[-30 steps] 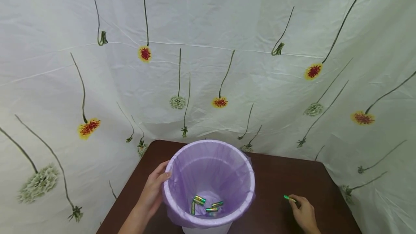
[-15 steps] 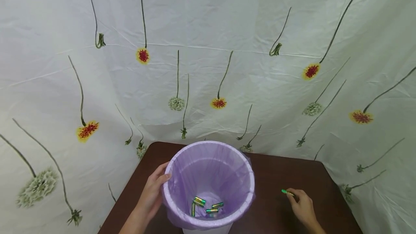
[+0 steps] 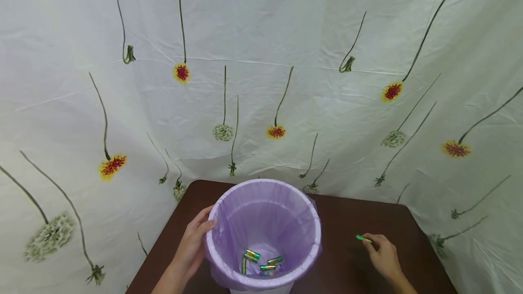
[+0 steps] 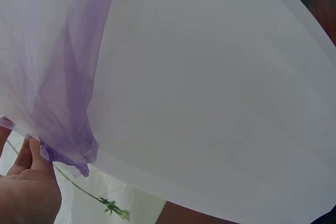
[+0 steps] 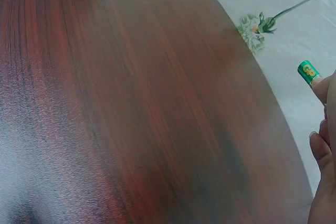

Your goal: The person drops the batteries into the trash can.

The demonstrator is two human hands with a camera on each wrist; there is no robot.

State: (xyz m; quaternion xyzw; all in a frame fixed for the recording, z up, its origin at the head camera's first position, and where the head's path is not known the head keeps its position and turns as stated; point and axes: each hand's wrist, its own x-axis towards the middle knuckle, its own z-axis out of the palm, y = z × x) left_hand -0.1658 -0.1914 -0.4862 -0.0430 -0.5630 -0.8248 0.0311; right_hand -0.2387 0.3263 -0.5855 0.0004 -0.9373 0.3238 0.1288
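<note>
A round bin with a thin purple liner folded over its rim stands on the table. My left hand grips the bin's left rim, thumb on top. Several green-and-gold batteries lie at the bottom of the bin. To the right of the bin, above the table, my right hand pinches one battery between thumb and fingers. In the right wrist view the battery's green end sticks out past the fingertips. The left wrist view shows the bin's white outer wall and the hanging liner edge.
The dark brown wooden table has rounded far corners. Behind and beside it hangs a pale cloth printed with flowers and stems, close to the table's edges.
My right hand has risen slightly from the lower right, keeping the battery pinched. The left hand stays on the bin rim, and the bin's contents look the same. The head view shifts slightly.
</note>
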